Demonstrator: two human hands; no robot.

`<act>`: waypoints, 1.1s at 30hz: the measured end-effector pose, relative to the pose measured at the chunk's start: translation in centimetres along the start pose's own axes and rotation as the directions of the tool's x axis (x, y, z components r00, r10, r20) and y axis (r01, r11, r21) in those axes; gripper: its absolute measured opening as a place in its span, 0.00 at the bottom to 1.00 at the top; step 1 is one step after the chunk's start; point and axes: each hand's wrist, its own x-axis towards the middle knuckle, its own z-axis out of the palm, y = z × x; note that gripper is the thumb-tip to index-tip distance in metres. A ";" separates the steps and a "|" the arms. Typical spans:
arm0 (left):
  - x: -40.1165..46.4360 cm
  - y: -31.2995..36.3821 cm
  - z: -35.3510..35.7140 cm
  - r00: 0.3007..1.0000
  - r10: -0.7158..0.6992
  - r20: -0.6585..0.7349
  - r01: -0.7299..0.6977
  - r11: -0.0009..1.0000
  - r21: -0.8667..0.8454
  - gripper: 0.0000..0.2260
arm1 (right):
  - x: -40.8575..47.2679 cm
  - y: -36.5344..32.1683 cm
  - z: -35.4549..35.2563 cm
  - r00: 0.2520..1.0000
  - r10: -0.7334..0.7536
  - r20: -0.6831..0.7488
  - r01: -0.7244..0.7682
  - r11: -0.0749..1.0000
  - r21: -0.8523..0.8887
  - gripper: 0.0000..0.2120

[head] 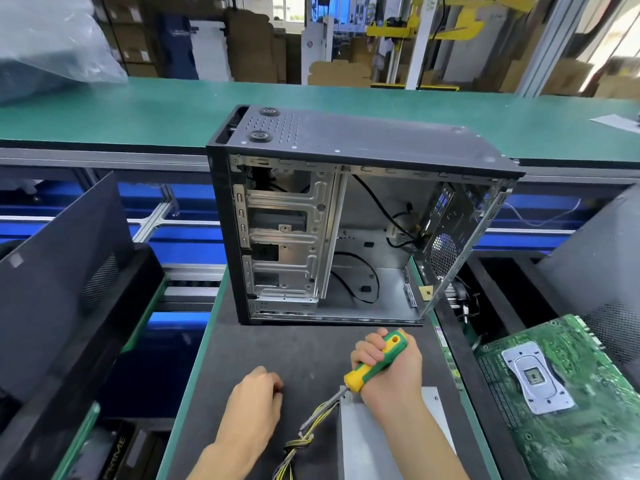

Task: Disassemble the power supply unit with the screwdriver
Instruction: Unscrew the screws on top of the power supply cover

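A grey metal power supply unit [367, 441] lies on the black mat at the bottom centre, partly hidden under my right forearm. A bundle of yellow and black wires [301, 441] comes out of its left side. My right hand [388, 365] grips a screwdriver [377, 362] with a green and yellow handle; the shaft slants down and left to the unit's near-left top corner. My left hand [258, 396] rests on the mat left of the unit, fingers curled under, and what they hold, if anything, is hidden.
An open black computer case [346, 216] stands upright just beyond my hands, with loose black cables inside. A green motherboard [568, 382] lies to the right. Black side panels [62, 278] lean at the left. A green conveyor table [138, 112] runs across the back.
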 end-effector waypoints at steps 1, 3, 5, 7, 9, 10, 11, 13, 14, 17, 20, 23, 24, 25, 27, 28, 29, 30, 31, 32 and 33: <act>0.1 0.1 0.0 1.000 -0.001 -0.005 0.001 1.000 0.017 0.10 | 0.0 0.0 0.0 1.000 0.001 -0.001 -0.001 1.000 -0.001 0.14; 0.2 0.4 0.0 1.000 -0.013 -0.003 0.013 0.998 0.063 0.11 | 0.0 0.0 0.1 1.000 0.002 -0.003 -0.002 1.000 -0.001 0.14; 0.3 0.9 -0.1 0.999 -0.036 0.015 0.034 0.993 0.113 0.11 | -0.1 -0.1 0.1 1.000 0.006 -0.005 -0.006 1.000 -0.001 0.14; 0.4 1.2 -0.2 0.997 -0.067 0.036 0.061 0.989 0.137 0.10 | -0.2 -0.2 0.2 1.000 0.010 -0.008 -0.010 1.000 -0.003 0.13; 0.4 1.4 -0.4 0.995 -0.087 0.043 0.081 0.989 0.122 0.07 | -0.3 -0.5 0.1 1.000 0.009 -0.012 -0.008 1.000 0.004 0.13; 0.4 1.4 -0.5 0.995 -0.090 0.044 0.085 0.991 0.105 0.06 | -0.3 -0.6 0.1 1.000 0.008 -0.014 -0.008 1.000 0.012 0.13; 0.4 1.5 -0.7 0.994 -0.094 0.046 0.090 0.992 0.085 0.06 | -0.4 -0.8 0.0 1.000 0.009 -0.016 -0.008 1.000 0.022 0.13; 0.5 1.5 -1.0 0.992 -0.117 0.049 0.115 0.993 0.036 0.06 | -0.4 -1.2 -0.1 1.000 0.008 -0.022 -0.007 0.999 0.035 0.13; 0.6 1.5 -1.1 0.990 -0.131 0.051 0.131 0.991 0.004 0.07 | -0.5 -1.4 -0.1 1.000 0.004 -0.024 -0.003 0.999 0.037 0.12; 1.2 2.2 -1.6 0.985 -0.160 0.065 0.166 0.980 -0.108 0.09 | -0.6 -2.5 -0.1 1.000 -0.011 -0.014 0.012 0.999 0.046 0.07; 2.8 4.3 -1.8 0.990 -0.122 0.074 0.137 0.958 -0.250 0.13 | -0.7 -4.3 -0.3 0.999 -0.049 0.016 0.048 0.995 0.083 0.03; 4.6 8.1 -1.7 0.996 -0.009 0.087 0.040 0.933 -0.357 0.16 | -0.8 -6.6 -0.8 0.997 -0.053 0.047 0.045 0.986 0.158 0.13; 5.2 9.5 -1.5 0.995 0.039 0.094 0.000 0.923 -0.385 0.16 | -0.8 -7.4 -1.1 0.998 -0.046 0.053 0.036 0.983 0.180 0.18; 5.7 10.9 -1.2 0.991 0.087 0.102 -0.039 0.914 -0.405 0.16 | -0.8 -8.2 -1.4 0.998 -0.040 0.051 0.030 0.982 0.188 0.22; 6.7 13.6 -0.6 0.977 0.172 0.125 -0.106 0.903 -0.416 0.15 | -0.9 -9.6 -2.0 0.998 -0.033 0.044 0.026 0.987 0.159 0.23; 7.2 14.8 -0.2 0.967 0.208 0.143 -0.134 0.904 -0.406 0.14 | -0.9 -10.2 -2.4 0.999 -0.031 0.040 0.026 0.990 0.137 0.22; 7.6 15.9 0.3 0.955 0.245 0.169 -0.164 0.906 -0.390 0.12 | -1.0 -10.9 -2.7 0.999 -0.027 0.037 0.022 0.992 0.121 0.20; 8.1 17.0 0.8 0.938 0.283 0.200 -0.196 0.909 -0.367 0.10 | -1.0 -11.4 -3.1 0.999 -0.018 0.033 0.014 0.993 0.115 0.18; 8.4 17.9 1.4 0.919 0.322 0.229 -0.235 0.911 -0.340 0.08 | -1.1 -11.9 -3.5 1.000 -0.008 0.029 0.004 0.993 0.117 0.16; 8.8 18.7 1.9 0.898 0.358 0.255 -0.275 0.911 -0.308 0.08 | -1.1 -12.4 -3.9 1.000 0.002 0.024 -0.005 0.992 0.124 0.15; 9.1 19.5 2.6 0.878 0.389 0.278 -0.314 0.907 -0.279 0.07 | -1.2 -12.8 -4.3 1.000 0.012 0.022 -0.015 0.991 0.136 0.14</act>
